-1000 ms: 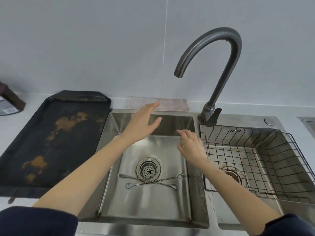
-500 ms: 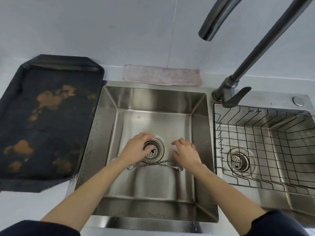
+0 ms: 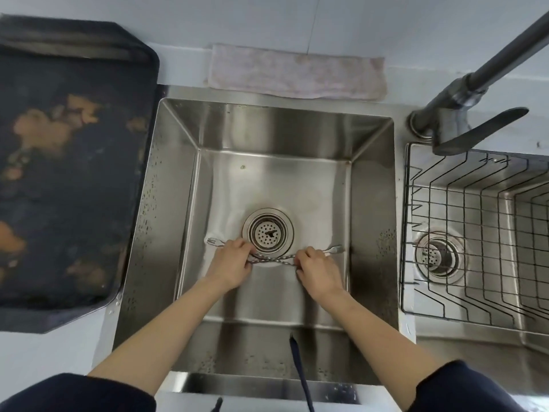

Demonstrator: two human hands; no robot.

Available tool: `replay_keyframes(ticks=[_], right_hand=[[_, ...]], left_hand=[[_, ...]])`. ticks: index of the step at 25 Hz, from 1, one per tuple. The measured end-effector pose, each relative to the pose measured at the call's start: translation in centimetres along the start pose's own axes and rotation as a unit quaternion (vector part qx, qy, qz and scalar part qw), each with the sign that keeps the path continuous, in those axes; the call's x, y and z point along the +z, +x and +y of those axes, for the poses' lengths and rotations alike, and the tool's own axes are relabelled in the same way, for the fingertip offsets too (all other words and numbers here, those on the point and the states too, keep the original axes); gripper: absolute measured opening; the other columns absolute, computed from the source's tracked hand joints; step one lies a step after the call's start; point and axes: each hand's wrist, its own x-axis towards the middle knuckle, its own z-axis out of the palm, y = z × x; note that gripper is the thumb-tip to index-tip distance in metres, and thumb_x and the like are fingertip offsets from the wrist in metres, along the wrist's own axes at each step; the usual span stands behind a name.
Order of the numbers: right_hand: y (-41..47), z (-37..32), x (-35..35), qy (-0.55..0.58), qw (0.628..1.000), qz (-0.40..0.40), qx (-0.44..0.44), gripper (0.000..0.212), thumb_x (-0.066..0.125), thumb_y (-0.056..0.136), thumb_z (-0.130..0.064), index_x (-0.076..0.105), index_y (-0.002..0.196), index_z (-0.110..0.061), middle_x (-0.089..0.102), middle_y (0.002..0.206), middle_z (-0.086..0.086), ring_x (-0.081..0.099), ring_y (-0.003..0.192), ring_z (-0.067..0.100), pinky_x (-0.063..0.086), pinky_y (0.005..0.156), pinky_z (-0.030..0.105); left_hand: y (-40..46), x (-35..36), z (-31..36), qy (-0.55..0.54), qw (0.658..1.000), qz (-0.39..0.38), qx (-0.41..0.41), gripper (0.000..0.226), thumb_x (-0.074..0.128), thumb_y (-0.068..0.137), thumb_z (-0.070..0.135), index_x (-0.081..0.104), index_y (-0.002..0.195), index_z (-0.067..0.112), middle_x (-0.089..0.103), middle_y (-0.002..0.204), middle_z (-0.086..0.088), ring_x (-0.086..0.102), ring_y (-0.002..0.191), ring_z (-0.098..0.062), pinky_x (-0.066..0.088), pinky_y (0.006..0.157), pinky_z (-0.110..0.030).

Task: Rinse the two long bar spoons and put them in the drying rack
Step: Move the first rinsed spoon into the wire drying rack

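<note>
1. Sink basin (image 3: pixel 371 203): centre; drain (image 3: pixel 268 231) in its floor.
2. Bar spoons (image 3: pixel 273 259): in basin, just near of drain, lying left to right.
3. Tray (image 3: pixel 74 173): left of basin.
4. Cloth (image 3: pixel 297 72): far of basin.
5. Faucet (image 3: pixel 451 114): far right.
6. Drying rack (image 3: pixel 475 248): in right-hand basin.

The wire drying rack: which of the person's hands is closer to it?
The right hand. It is down in the sink basin, on the side toward the drying rack; the left hand is across the drain, farther away.
</note>
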Motion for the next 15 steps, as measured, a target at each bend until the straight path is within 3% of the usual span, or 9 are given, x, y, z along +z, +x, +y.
replay_keyframes(ticks=[9, 15], right_hand=[[-0.4, 0.2, -0.7, 0.038, 0.999, 0.004, -0.019, 0.02, 0.044, 0.092, -0.01, 0.057, 0.107, -0.008, 0.057, 0.119, 0.01, 0.05, 0.111, 0.03, 0.047, 0.082, 0.041], [-2.2, -0.2, -3.3, 0.024, 0.997, 0.035, -0.067, 0.024, 0.044, 0.092, -0.008, 0.058, 0.111, -0.006, 0.057, 0.118, 0.014, 0.051, 0.111, 0.033, 0.046, 0.088, 0.042]], left_hand=[[-0.2, 0.2, 0.3, -0.008, 0.999, 0.037, 0.003, 0.031, 0.049, 0.087, 0.009, 0.054, 0.117, 0.01, 0.05, 0.124, -0.011, 0.046, 0.117, -0.027, 0.042, 0.093, -0.037], [-2.0, -2.1, 0.6, 0.042, 0.994, 0.104, 0.018, 0.029, 0.046, 0.09, 0.015, 0.056, 0.117, 0.017, 0.05, 0.127, -0.005, 0.041, 0.121, -0.025, 0.029, 0.101, -0.036]])
